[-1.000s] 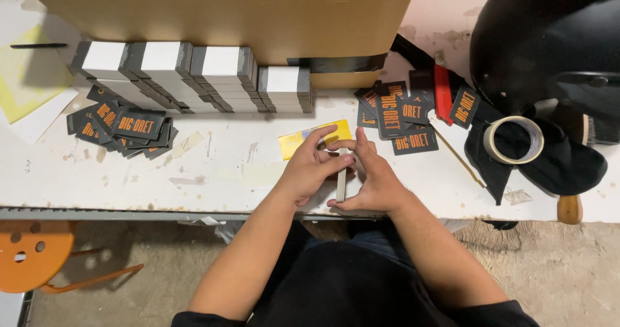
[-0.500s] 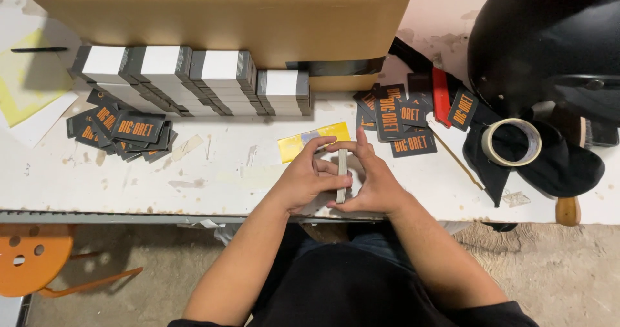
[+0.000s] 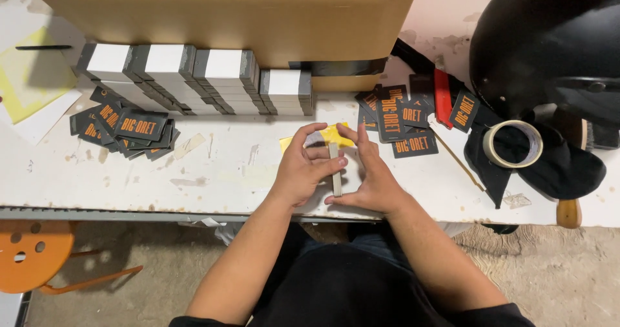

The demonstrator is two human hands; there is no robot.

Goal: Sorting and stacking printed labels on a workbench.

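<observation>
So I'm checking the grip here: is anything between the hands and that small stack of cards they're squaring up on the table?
Nothing visible. Both the left hand and the right hand press directly on the stack of cards, held on edge on the table. A yellow slip lies just behind it, not between.

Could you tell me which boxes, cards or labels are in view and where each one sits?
Cardboard box: brown, far edge.
Bundled cards: white-topped grey rows before it.
Loose cards: dark, orange print, left; more right.
Small stack: grey, between left hand and right hand.
</observation>
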